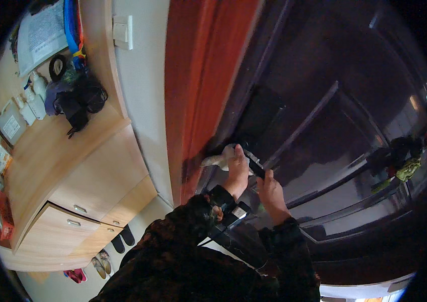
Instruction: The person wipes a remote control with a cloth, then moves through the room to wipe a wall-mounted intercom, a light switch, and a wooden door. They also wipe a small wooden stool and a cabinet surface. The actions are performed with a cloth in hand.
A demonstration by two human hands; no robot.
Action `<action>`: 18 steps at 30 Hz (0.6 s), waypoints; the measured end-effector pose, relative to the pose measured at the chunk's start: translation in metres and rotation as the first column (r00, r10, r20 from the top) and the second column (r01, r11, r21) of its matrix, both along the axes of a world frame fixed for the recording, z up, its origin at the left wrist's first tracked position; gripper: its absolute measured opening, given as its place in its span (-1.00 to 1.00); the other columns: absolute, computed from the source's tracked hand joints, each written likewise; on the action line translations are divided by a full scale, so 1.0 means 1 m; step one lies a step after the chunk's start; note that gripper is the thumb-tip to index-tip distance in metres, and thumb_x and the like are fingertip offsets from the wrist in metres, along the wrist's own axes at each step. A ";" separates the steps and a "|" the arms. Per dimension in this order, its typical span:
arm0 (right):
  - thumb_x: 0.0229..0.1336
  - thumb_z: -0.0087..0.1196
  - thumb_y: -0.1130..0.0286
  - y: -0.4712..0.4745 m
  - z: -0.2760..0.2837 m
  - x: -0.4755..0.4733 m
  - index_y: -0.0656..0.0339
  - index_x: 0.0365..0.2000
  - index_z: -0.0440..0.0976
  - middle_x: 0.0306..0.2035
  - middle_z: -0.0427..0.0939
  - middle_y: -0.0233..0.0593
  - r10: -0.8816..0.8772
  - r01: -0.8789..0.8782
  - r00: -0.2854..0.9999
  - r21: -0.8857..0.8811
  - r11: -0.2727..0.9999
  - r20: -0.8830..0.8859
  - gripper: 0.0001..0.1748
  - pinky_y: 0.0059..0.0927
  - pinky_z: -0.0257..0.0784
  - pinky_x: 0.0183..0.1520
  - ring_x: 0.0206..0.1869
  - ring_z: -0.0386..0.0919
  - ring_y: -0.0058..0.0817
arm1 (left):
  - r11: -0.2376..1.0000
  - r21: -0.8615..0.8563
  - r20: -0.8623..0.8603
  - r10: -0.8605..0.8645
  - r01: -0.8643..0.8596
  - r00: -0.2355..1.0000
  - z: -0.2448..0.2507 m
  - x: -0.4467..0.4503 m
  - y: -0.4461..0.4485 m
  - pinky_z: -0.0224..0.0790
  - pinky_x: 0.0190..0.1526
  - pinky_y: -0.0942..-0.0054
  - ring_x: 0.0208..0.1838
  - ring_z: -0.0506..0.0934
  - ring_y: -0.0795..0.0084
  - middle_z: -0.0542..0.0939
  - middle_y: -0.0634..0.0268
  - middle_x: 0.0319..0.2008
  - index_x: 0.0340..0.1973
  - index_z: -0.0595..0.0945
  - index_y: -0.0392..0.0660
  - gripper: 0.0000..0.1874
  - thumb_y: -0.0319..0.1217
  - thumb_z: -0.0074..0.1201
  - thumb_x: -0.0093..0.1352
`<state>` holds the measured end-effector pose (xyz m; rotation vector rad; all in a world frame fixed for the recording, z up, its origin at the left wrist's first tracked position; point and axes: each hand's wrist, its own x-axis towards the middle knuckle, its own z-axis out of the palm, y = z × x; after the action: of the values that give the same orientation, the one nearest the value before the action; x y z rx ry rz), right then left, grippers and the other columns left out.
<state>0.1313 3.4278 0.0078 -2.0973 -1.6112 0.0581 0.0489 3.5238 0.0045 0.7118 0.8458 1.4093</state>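
A dark glossy panelled door (pixel 304 113) stands before me, beside a red-brown wooden door frame (pixel 202 75). My left hand (pixel 238 170) is closed on a pale cloth (pixel 221 160), pressed around the door's handle area near the frame. To its right my right hand (pixel 272 192) grips the end of a dark bar that looks like the door handle (pixel 256 167). Part of the cloth lies behind the bar, between the two hands. The fingers of both hands are partly hidden. A small device with a lit face (pixel 240 213) is near my left wrist.
Left of the frame, a light switch (pixel 122 33) is on the white wall. A light wooden cabinet (pixel 96 166) bears white bottles (pixel 35 104), a black bag (pixel 79 100) and a red basket (pixel 5 215). Several shoes (pixel 102 264) stand below it.
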 end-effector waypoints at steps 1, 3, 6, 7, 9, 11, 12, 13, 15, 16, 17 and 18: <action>0.18 -0.04 0.26 0.000 0.000 0.001 0.31 -0.17 0.18 -0.57 0.50 0.18 0.035 -0.036 0.995 0.010 0.999 0.097 -0.64 0.02 0.40 -0.49 -0.46 0.49 0.18 | 0.997 -0.063 -0.064 -0.038 0.034 0.997 0.000 0.005 -0.009 0.28 -0.22 0.41 -0.28 0.42 0.40 0.48 0.19 -0.40 -0.16 0.45 -0.32 -0.38 0.10 -0.28 0.42; 0.19 -0.05 0.26 0.001 0.001 0.003 0.37 -0.18 0.20 -0.56 0.52 0.15 0.030 -0.026 0.995 -0.041 0.999 0.100 -0.63 0.03 0.41 -0.46 -0.48 0.51 0.13 | 0.981 -0.179 -0.159 -0.109 0.080 0.981 -0.004 0.010 -0.023 0.28 -0.25 0.40 -0.32 0.43 0.41 0.48 0.22 -0.45 -0.20 0.46 -0.30 -0.40 0.09 -0.26 0.42; 0.19 -0.05 0.25 0.002 0.003 0.006 0.37 -0.19 0.21 -0.55 0.52 0.15 0.090 -0.081 0.988 -0.073 0.994 0.128 -0.63 0.04 0.41 -0.44 -0.49 0.50 0.13 | 0.939 -0.118 -0.383 -0.344 0.325 0.857 -0.021 -0.001 -0.026 0.28 -0.34 0.30 -0.35 0.48 0.29 0.50 0.13 -0.47 -0.26 0.46 -0.28 -0.41 0.09 -0.28 0.42; 0.19 -0.04 0.25 0.001 0.004 0.007 0.37 -0.20 0.21 -0.54 0.52 0.15 0.118 -0.108 0.983 -0.078 0.991 0.143 -0.63 0.04 0.41 -0.44 -0.49 0.50 0.13 | 0.915 -0.077 -0.469 -0.383 0.395 0.796 -0.025 -0.009 -0.021 0.28 -0.35 0.28 -0.35 0.49 0.24 0.51 0.11 -0.47 -0.27 0.46 -0.27 -0.42 0.08 -0.29 0.42; 0.18 -0.04 0.25 0.001 0.004 0.010 0.39 -0.17 0.22 -0.54 0.52 0.15 0.147 -0.132 0.977 -0.105 0.986 0.157 -0.61 0.01 0.42 -0.45 -0.49 0.50 0.12 | 0.929 0.181 -0.653 -0.132 0.323 0.746 -0.028 -0.027 -0.027 0.31 -0.29 0.17 -0.26 0.52 0.06 0.54 -0.05 -0.35 -0.21 0.47 -0.30 -0.49 -0.02 -0.24 0.44; 0.17 -0.03 0.26 0.001 0.003 0.012 0.43 -0.11 0.23 -0.56 0.51 0.15 0.145 -0.131 0.976 -0.094 0.987 0.164 -0.56 -0.06 0.44 -0.46 -0.50 0.51 0.09 | 0.918 0.325 -0.636 0.034 0.228 0.771 -0.017 -0.051 -0.046 0.33 -0.25 0.13 -0.22 0.53 -0.02 0.54 -0.10 -0.27 -0.15 0.48 -0.32 -0.55 -0.11 -0.19 0.44; 0.19 -0.04 0.25 0.000 0.002 0.012 0.48 -0.08 0.21 -0.61 0.49 0.10 0.161 -0.147 0.953 -0.073 0.987 0.258 -0.53 -0.10 0.44 -0.51 -0.53 0.51 0.02 | 0.830 0.549 -0.623 0.326 0.100 0.711 -0.001 -0.056 -0.039 0.33 -0.19 0.12 -0.19 0.52 -0.05 0.53 -0.12 -0.23 -0.10 0.47 -0.33 -0.59 -0.18 -0.17 0.44; 0.19 -0.03 0.25 0.000 0.001 0.013 0.49 -0.08 0.21 -0.62 0.49 0.09 0.167 -0.155 0.954 -0.066 0.986 0.250 -0.52 -0.11 0.43 -0.52 -0.54 0.51 0.01 | 0.720 0.693 -0.577 0.527 0.033 0.624 0.018 -0.060 -0.028 0.34 -0.13 0.11 -0.17 0.51 -0.07 0.52 -0.15 -0.18 -0.05 0.46 -0.34 -0.62 -0.24 -0.15 0.44; 0.20 -0.03 0.25 -0.001 -0.001 0.014 0.51 -0.07 0.21 -0.63 0.48 0.07 0.192 -0.177 0.947 -0.080 0.981 0.258 -0.51 -0.13 0.43 -0.54 -0.56 0.51 -0.02 | 0.595 0.791 -0.574 0.645 0.140 0.504 0.060 -0.072 -0.006 0.30 -0.03 0.14 -0.11 0.48 -0.10 0.51 -0.21 -0.18 -0.09 0.49 -0.39 -0.65 -0.32 -0.12 0.42; 0.19 -0.03 0.25 -0.001 -0.002 0.014 0.51 -0.08 0.21 -0.63 0.48 0.06 0.198 -0.188 0.943 -0.062 0.980 0.269 -0.52 -0.13 0.43 -0.55 -0.56 0.51 -0.02 | 0.490 0.858 -0.502 0.738 0.155 0.451 0.082 -0.067 0.008 0.34 -0.13 0.15 -0.19 0.50 -0.09 0.52 -0.20 -0.26 -0.19 0.53 -0.40 -0.68 -0.32 -0.09 0.40; 0.19 -0.03 0.25 -0.001 -0.003 0.015 0.50 -0.09 0.22 -0.64 0.48 0.06 0.202 -0.198 0.938 -0.044 0.979 0.282 -0.52 -0.14 0.42 -0.56 -0.57 0.50 -0.02 | 0.449 0.870 -0.492 0.758 0.204 0.428 0.100 -0.065 0.021 0.36 -0.24 0.17 -0.31 0.52 -0.06 0.55 -0.14 -0.38 -0.32 0.58 -0.36 -0.70 -0.31 -0.07 0.39; 0.19 -0.02 0.25 -0.001 -0.003 0.015 0.50 -0.09 0.22 -0.64 0.48 0.06 0.206 -0.207 0.933 -0.028 0.978 0.295 -0.53 -0.14 0.42 -0.58 -0.58 0.50 -0.02 | 0.426 0.879 -0.476 0.799 0.213 0.368 0.114 -0.059 0.033 0.37 -0.29 0.17 -0.39 0.53 -0.04 0.56 -0.08 -0.47 -0.45 0.60 -0.30 -0.67 -0.28 -0.08 0.40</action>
<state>0.1462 3.4266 0.0043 -1.9979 -2.0029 -0.2004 -0.0104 3.5567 0.1182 2.4488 1.1017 1.8514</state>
